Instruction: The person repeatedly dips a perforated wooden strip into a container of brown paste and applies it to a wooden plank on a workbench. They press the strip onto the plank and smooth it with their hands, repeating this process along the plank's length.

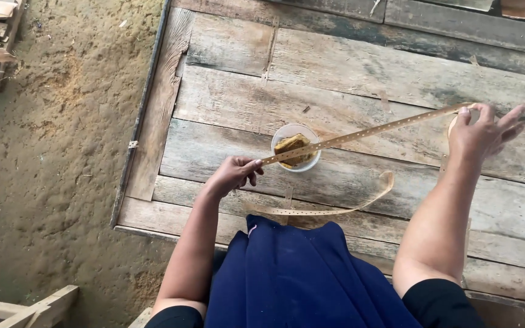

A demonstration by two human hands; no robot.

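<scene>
strip, thin and perforated, stretched taut over a cup on the plank table, left hand pinching one end, right hand gripping the other, fingers partly spread.

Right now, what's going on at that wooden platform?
A person seated at a weathered plank platform holds a long, thin perforated strip stretched between both hands. The left hand pinches one end near a small clear cup with a brownish lump inside; the right hand grips the other end farther out. The strip passes just over the cup. A second, curved perforated strip lies on the planks near the person's dark blue skirt.
</scene>
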